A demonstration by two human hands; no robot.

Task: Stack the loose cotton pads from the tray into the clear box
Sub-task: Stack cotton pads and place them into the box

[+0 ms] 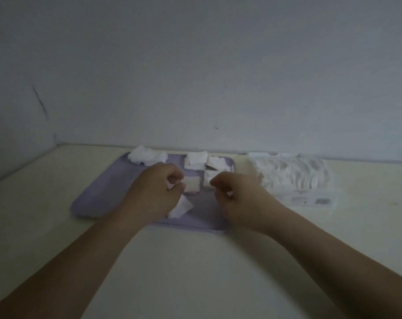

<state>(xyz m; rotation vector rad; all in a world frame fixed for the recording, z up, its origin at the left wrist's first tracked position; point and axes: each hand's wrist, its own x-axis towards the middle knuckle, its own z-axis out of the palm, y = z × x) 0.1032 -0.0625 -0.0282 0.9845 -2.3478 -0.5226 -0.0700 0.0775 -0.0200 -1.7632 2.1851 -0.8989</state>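
my left hand [156, 194]: grip pinches a cotton pad [192, 184] edge, so one lifts | my right hand [238, 199]: grip curled, can't tell | clear box [310, 199]: close by

The left hand [157, 192] hides part of one cotton pad [181, 208].

No text can be read; the printed label [310, 201] on the clear box [292, 176] is too blurred.
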